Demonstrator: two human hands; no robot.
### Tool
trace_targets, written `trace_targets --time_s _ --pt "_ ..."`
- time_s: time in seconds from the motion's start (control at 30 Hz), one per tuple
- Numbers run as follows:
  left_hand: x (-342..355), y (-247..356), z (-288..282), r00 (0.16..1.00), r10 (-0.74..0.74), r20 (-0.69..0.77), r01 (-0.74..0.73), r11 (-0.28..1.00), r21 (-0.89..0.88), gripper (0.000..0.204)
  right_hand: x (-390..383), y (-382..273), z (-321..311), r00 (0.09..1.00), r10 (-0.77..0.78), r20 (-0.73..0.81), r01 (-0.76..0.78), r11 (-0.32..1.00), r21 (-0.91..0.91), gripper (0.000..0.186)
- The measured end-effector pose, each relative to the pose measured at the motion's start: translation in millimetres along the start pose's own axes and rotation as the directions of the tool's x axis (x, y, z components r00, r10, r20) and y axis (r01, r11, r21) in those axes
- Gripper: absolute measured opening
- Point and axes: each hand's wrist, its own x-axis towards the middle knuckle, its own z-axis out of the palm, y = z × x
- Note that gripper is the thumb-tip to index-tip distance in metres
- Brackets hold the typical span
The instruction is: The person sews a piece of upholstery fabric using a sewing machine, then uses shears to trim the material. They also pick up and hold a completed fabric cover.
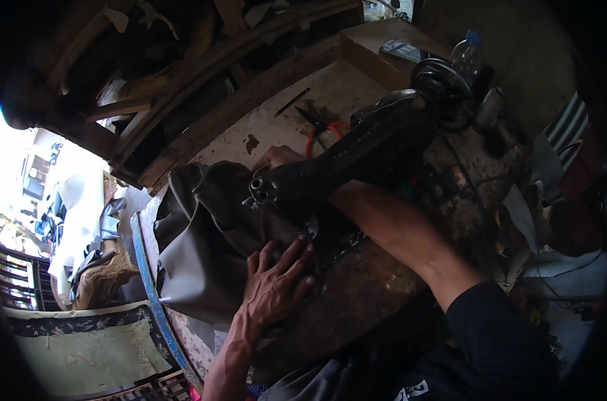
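Note:
A black sewing machine (377, 144) reaches diagonally over the worktable, its head end pointing left. Bunched under and beside that end is a dark grey-brown, leather-like sheet (190, 267) with a smooth sheen. My left hand (280, 281) lies on the near side of the sheet, fingers stretched out and slightly apart, fingertips close to the needle area. My right forearm passes beneath the machine's arm. Beyond it, part of my right hand (281, 157) shows at the sheet's far edge; its fingers are mostly hidden, and so is whatever they touch.
Behind the machine lie pliers with red handles (311, 142) and a thin dark rod (292, 101). A cardboard box (362, 48) and a clear bottle with a blue cap (465, 55) stand at the back right. Wooden framing (250, 87) borders the table's far side.

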Motion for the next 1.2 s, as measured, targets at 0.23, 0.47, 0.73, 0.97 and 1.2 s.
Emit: trace_targets --time_s 0.23,0.47,0.73,0.97,1.2 --pt "-1.1 -13.7 10.1 0.992 0.049 -0.115 -0.053 0.998 -0.037 0.053 14.1 -17.3 -7.6 0.968 0.076 0.241 -0.124 0.974 0.191 0.029" --pt "9.9 -4.6 12.3 0.974 -0.037 -0.223 0.03 0.999 -0.035 0.05 31.8 -5.1 3.9 0.976 0.183 0.116 -0.185 0.983 0.007 0.032" --pt "11.7 -4.0 17.0 0.946 -0.108 -0.307 0.095 0.994 -0.055 0.043 38.1 -13.3 5.2 0.965 0.155 0.21 -0.173 0.983 0.068 0.032" --pt "15.4 -5.0 18.1 0.925 -0.12 -0.361 0.108 0.993 -0.055 0.041 52.0 1.8 17.4 0.992 0.086 0.089 -0.067 0.979 -0.193 0.039" --pt "20.1 1.8 19.6 0.88 -0.16 -0.448 0.118 0.986 -0.122 0.037 33.9 25.7 11.5 0.999 0.045 0.01 -0.041 0.967 -0.252 0.046"
